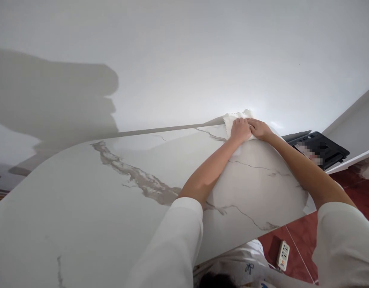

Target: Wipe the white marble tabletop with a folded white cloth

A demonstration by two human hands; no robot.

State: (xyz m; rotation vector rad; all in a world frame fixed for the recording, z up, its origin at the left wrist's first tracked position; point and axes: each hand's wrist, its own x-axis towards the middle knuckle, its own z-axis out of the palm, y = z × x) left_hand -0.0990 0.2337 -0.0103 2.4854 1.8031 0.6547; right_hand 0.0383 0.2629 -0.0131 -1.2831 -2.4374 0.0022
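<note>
Left hand (241, 129) and right hand (259, 129), together, pressed a white cloth (229, 122) onto the marbled table's (76, 196) far edge, right of the frame's centre, their grip unclear, wiping seemingly under way, finished and remaining areas indistinguishable.

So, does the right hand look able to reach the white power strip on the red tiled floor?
Probably not: the right hand is at the white cloth, and the white marbled table lies between it and the power strip below.
</note>
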